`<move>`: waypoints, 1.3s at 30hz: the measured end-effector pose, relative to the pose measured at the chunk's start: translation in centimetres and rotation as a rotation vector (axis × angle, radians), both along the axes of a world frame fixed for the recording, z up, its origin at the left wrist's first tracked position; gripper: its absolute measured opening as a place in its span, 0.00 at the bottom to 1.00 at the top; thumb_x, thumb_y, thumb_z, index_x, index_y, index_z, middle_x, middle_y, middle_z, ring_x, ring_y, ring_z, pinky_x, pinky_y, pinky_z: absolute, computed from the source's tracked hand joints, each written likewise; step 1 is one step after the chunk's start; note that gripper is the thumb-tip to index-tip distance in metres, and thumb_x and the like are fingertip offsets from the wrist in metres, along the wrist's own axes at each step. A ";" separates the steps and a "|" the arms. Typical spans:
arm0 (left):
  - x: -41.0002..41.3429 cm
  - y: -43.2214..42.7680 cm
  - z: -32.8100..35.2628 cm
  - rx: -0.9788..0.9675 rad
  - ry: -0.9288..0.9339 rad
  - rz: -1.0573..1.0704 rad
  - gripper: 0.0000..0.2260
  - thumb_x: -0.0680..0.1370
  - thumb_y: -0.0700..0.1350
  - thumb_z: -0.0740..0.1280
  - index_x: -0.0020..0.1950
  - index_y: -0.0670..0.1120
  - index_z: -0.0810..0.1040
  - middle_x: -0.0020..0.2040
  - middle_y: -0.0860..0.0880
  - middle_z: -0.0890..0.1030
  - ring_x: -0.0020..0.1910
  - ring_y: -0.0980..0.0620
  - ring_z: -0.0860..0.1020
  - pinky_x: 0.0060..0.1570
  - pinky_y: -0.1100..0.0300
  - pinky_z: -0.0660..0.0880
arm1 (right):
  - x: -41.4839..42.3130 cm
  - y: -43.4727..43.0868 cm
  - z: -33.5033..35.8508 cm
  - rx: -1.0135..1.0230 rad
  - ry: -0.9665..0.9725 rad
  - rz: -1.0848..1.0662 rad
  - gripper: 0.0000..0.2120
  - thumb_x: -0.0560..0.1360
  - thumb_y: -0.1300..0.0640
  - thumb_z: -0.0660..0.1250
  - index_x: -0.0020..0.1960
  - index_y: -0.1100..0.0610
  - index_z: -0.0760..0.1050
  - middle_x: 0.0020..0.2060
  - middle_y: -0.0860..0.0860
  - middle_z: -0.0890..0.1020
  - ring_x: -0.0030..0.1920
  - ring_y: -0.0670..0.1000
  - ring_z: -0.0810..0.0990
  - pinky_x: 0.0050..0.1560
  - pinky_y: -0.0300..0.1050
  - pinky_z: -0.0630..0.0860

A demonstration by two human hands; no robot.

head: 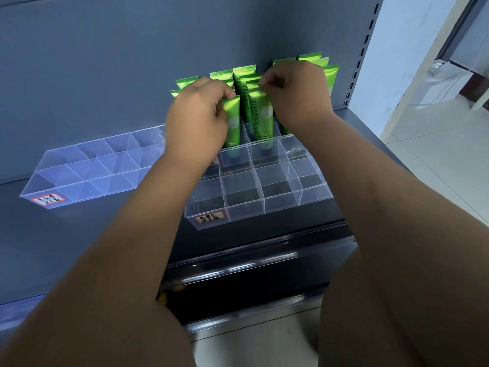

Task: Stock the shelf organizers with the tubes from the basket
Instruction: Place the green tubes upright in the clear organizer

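Note:
Several green tubes stand upright in the back rows of a clear stepped organizer (pixel 243 207) on the grey shelf. My left hand (pixel 197 120) pinches the top of one green tube (pixel 232 123) standing in a middle-row compartment. My right hand (pixel 296 91) pinches the crimped top of a neighbouring green "Chamomile" tube (pixel 263 120) just to the right. More green tubes (pixel 329 75) rise behind my right hand against the back panel. The organizer's front rows hold nothing. The basket is not in view.
A second clear organizer (pixel 87 168) with a red-bordered label lies to the left on the same shelf (pixel 119 229), all compartments bare. The shelf's perforated upright (pixel 357 62) bounds the right side. A dark lower shelf edge (pixel 264 260) runs below; tiled floor lies right.

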State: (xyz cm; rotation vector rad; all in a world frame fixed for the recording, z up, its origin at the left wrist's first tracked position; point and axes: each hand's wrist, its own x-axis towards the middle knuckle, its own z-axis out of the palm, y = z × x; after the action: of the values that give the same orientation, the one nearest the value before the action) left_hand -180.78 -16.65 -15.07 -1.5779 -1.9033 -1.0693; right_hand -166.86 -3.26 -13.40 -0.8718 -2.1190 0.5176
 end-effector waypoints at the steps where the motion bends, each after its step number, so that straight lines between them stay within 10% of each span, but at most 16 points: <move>1: -0.1 0.0 0.0 -0.001 -0.002 0.002 0.16 0.72 0.32 0.61 0.52 0.45 0.85 0.51 0.47 0.85 0.50 0.45 0.81 0.45 0.50 0.78 | -0.1 0.0 0.0 0.007 -0.003 -0.003 0.10 0.76 0.59 0.66 0.50 0.52 0.86 0.45 0.47 0.86 0.46 0.47 0.82 0.44 0.39 0.74; 39: -1.2 0.3 -0.3 0.079 -0.182 -0.036 0.17 0.70 0.28 0.63 0.48 0.45 0.86 0.47 0.50 0.85 0.48 0.51 0.82 0.49 0.53 0.79 | 0.2 -1.4 0.3 0.095 -0.110 -0.022 0.18 0.69 0.63 0.61 0.51 0.51 0.85 0.50 0.49 0.85 0.51 0.54 0.82 0.48 0.48 0.80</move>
State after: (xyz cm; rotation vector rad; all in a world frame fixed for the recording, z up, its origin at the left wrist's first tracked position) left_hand -181.95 -16.34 -15.33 -1.5214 -1.9278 -1.3276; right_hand -166.66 -4.66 -13.05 -0.8868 -2.2120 0.3620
